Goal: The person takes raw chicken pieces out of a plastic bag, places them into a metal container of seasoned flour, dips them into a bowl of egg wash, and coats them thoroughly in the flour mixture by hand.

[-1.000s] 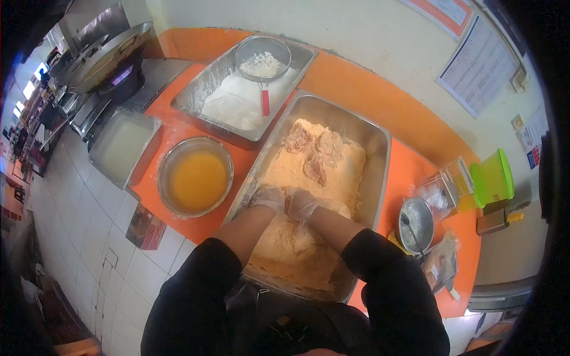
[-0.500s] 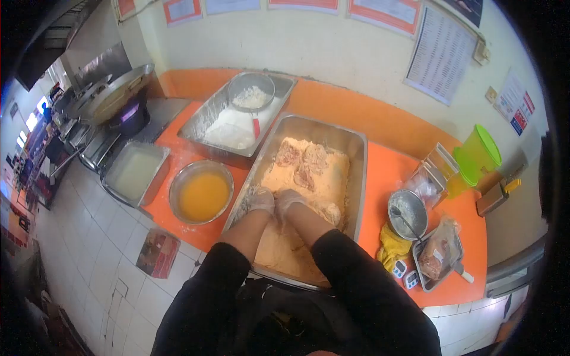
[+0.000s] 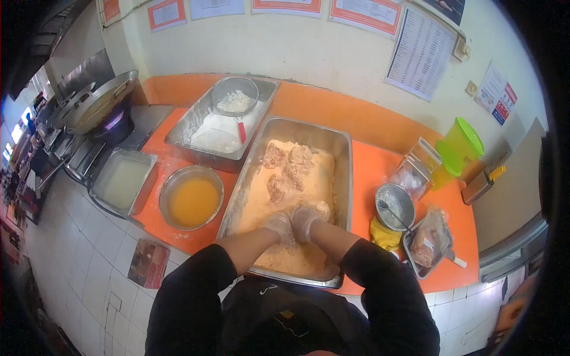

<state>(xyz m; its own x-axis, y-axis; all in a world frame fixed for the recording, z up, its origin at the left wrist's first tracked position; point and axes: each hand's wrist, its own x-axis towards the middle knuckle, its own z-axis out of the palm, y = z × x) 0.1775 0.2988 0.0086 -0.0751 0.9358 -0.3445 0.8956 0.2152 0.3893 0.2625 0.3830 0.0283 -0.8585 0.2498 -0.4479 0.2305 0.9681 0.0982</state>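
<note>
Both my hands wear clear, flour-dusted gloves and are down in the orange-tinted flour of a deep metal tray [image 3: 342, 178]. My left hand [image 3: 280, 225] and my right hand [image 3: 305, 221] nearly touch, and their fingers are hidden in the flour. Just past the right hand lies a coated lump [image 3: 322, 209], apparently chicken. Farther up the tray, raw chicken pieces [image 3: 298, 159] rest on the flour, one of them [image 3: 276, 187] nearest my hands.
Left of the tray stand a bowl of orange liquid [image 3: 194, 202], a pan of cloudy liquid [image 3: 123, 181] and a white-flour tray [image 3: 178, 139] with a sieve [image 3: 235, 97]. At right are a metal bowl [image 3: 395, 206], yellow cloth [image 3: 385, 235] and bagged meat [image 3: 424, 246]. A wok [image 3: 101, 107] is far left.
My hands have drawn back toward me and slightly right in the tray. A chicken piece now shows farther left on the flour. The whole view has shifted a little.
</note>
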